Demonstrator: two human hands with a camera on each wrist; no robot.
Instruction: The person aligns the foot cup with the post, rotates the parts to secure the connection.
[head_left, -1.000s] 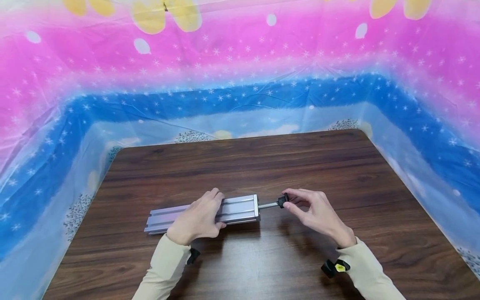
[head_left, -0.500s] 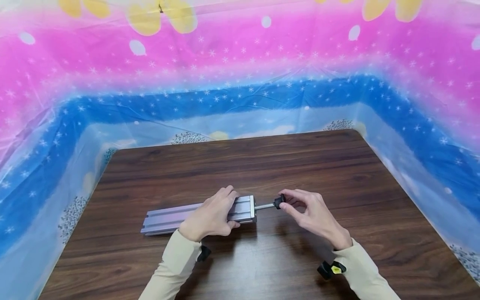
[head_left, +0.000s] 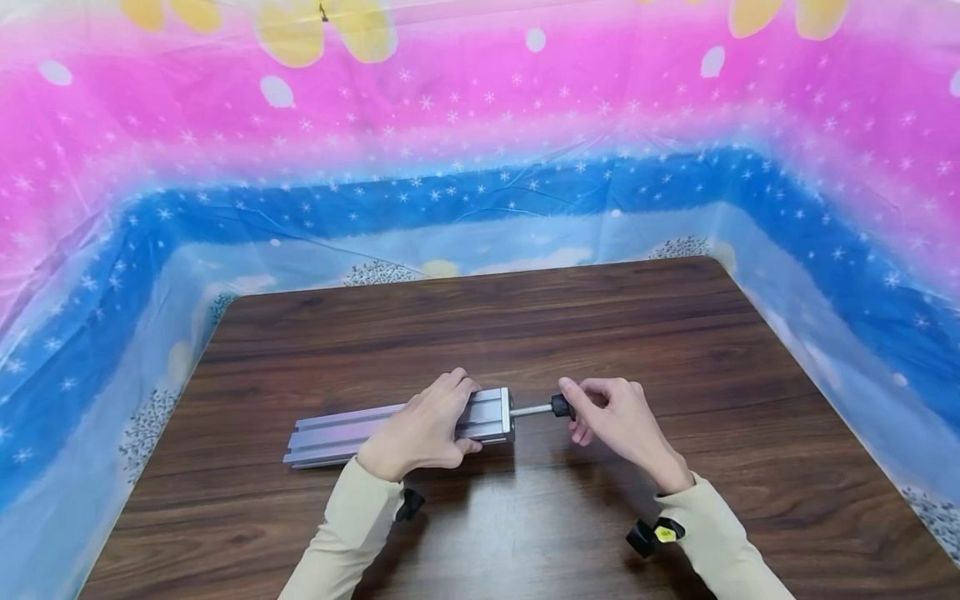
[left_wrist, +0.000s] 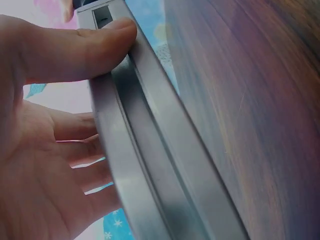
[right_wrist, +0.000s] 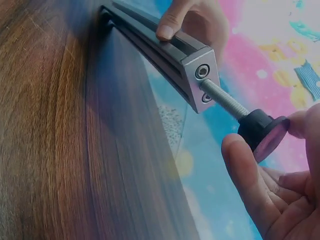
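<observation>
Clasped in left grip [head_left: 420, 427]: aluminium profile [head_left: 341, 432], over bench [head_left: 525, 325], towards nine o'clock; presumably weighty, rigid, smooth; best held by grooves [left_wrist: 147, 140]. Pinched in right grip [head_left: 618, 421]: black foot [right_wrist: 253, 126], at profile's three o'clock.

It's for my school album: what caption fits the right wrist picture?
Right hand touching a black knob, its bolt poking from a metal bar held by the left hand.
</observation>
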